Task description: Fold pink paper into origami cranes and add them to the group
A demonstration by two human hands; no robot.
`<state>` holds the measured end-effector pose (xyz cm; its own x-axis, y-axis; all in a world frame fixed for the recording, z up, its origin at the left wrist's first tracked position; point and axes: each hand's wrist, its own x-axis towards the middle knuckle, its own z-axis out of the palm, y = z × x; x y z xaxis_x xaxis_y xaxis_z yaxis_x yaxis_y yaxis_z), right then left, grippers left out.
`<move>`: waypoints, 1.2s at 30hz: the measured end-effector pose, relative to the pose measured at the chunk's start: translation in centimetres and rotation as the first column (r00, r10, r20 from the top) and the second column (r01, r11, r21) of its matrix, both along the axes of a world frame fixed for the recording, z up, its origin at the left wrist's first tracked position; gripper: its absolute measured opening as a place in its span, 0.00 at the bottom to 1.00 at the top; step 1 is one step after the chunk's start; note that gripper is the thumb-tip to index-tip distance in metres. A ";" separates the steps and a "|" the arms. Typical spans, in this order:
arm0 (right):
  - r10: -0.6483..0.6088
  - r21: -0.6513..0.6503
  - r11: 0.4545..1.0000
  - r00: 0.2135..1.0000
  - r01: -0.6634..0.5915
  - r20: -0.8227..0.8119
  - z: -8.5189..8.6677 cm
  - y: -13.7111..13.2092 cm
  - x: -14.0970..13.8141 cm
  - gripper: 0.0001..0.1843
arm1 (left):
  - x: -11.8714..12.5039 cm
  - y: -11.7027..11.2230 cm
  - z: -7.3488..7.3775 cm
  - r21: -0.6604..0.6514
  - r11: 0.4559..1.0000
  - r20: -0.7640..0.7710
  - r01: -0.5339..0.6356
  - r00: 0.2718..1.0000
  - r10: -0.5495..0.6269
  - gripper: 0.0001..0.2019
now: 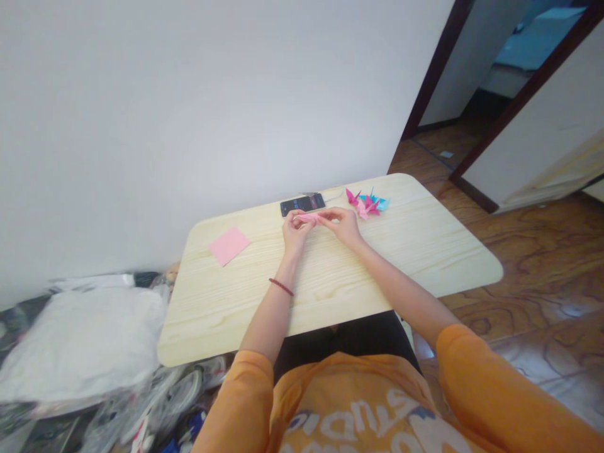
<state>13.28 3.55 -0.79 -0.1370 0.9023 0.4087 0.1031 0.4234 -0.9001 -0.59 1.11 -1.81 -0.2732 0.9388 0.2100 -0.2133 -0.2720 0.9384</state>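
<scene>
Both my hands meet over the far middle of a pale wooden table [330,283]. My left hand [294,231] and my right hand [343,224] pinch the two ends of a narrow folded strip of pink paper [309,217], held just above the tabletop. The fingers of both hands are closed on it. A red bead bracelet [281,287] sits on my left wrist. A flat pink square of paper [229,245] lies on the table to the left of my hands.
A black phone [302,204] lies just behind my hands by the wall. A small heap of folded paper cranes [367,204], pink and blue, sits to its right. Plastic bags [80,340] pile up on the floor at the left. A doorway [476,94] opens at the right.
</scene>
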 end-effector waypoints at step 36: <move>-0.015 0.252 0.967 0.974 -0.044 0.228 0.9 -0.1 0.7 0.09 | -1.7 -0.1 1.2 -0.068 0.997 -0.143 0.038 0.989 -0.047 0.13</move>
<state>13.97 3.46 0.13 -0.2644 0.7702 0.5805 0.2834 0.6373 -0.7166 -2.32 0.97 -0.60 -0.2042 0.9617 0.1830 -0.0840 -0.2034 0.9755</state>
